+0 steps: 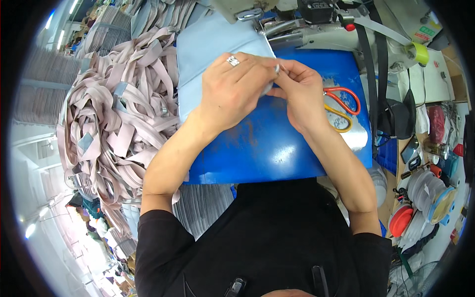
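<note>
A light blue-grey fabric panel (198, 54) lies over the left part of a blue work surface (277, 148), its top end under a sewing machine head (247, 11). My left hand (235, 84), with a ring on a finger, is across the panel's lower right part, its fingers closed. Facing it, my right hand (303, 91) pinches with thumb and forefinger. Their fingertips meet beside the panel's right edge. A small pale bit shows there, too covered to name. Scissors (352, 101) with red and yellow handle loops lie by my right hand, partly hidden behind it.
A large tangled heap of pinkish strips (118, 119) rises on the left, beside stacked grey pieces (42, 89). Another grey stack (205, 205) is below the surface's front edge. Black belts (378, 64) hang at the right, near shelves with thread cones (425, 190) and tools.
</note>
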`<action>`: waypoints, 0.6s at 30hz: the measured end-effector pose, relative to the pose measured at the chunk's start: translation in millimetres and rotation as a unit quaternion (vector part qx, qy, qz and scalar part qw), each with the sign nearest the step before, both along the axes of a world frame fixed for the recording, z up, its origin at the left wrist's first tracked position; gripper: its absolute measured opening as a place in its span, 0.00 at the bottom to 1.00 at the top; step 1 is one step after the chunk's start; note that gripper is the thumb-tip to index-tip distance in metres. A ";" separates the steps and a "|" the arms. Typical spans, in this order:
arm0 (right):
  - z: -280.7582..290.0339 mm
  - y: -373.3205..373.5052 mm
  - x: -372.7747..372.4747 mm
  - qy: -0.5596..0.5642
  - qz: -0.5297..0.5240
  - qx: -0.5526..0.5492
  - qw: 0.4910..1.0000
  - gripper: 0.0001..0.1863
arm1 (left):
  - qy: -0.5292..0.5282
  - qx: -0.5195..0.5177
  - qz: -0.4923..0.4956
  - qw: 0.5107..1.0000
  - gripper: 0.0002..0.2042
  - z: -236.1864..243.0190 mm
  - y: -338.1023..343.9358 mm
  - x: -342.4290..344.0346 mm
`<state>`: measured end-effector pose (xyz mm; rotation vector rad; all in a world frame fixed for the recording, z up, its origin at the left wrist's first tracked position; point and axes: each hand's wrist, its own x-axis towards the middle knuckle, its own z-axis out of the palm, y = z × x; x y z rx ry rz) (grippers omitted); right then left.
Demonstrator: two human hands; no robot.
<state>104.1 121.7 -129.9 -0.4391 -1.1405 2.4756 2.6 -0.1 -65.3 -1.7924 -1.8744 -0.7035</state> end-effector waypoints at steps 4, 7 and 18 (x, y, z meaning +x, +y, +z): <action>1.0 5.7 -27.4 0.005 -0.014 -0.022 1.000 0.12 | 0.012 -0.020 0.011 1.000 0.07 3.6 9.6 -24.6; 5.9 7.8 -43.6 -0.033 -0.042 -0.003 0.999 0.14 | 0.015 -0.002 0.000 1.000 0.07 -4.6 15.6 -51.2; 4.8 5.4 -56.0 -0.056 -0.091 0.049 0.993 0.16 | -0.184 0.030 0.237 0.953 0.22 -52.6 -23.2 6.0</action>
